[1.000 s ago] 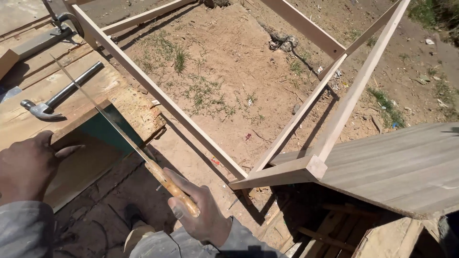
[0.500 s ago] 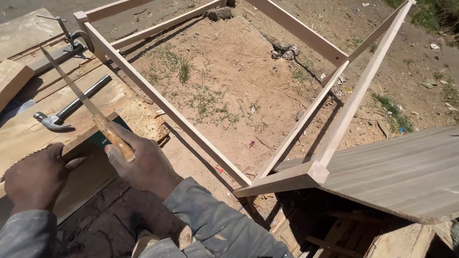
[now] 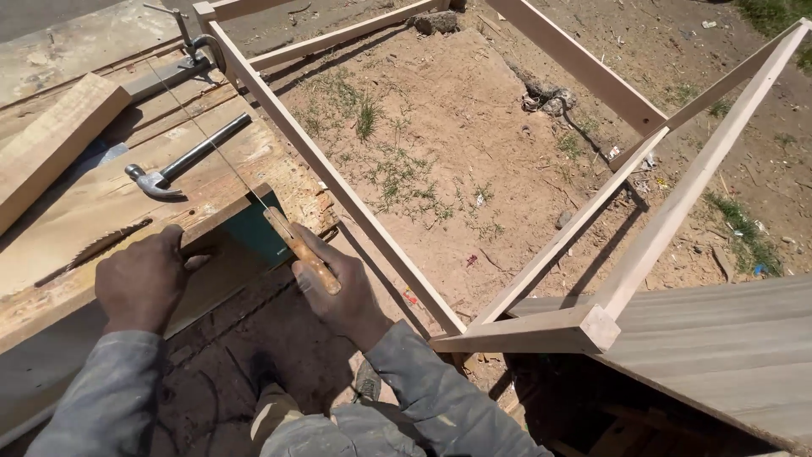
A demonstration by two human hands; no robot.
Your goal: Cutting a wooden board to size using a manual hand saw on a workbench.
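Left hand (image 3: 142, 279): palm down, fingers curled together, pressing flat on the board (image 3: 216, 271) that lies on the tabletop (image 3: 76, 211); the grip is closed on nothing, it only bears down. The sleeve runs back toward the person.
Spare blade (image 3: 106, 241): a toothed strip lying on the tabletop just beyond the left grip.
Hammer (image 3: 182, 161): lies farther out from the left grip, head toward the near side, well apart from both hands.
Board: its end face, green in shadow, sits between the two grips.
Saw (image 3: 228, 169): thin blade slanting up and away from the right grip, resting across the board's edge.
Right hand (image 3: 338, 292): grip clamped around the saw's wooden handle, wrist bent, forearm angled in from below right.
Frame (image 3: 541, 262): pale timber rails standing over bare soil, right of the right grip.
Risk: I judge the left thumb sits close to the blade line; a jump of the teeth could nick it. The board could also shift if the downward press slackens.
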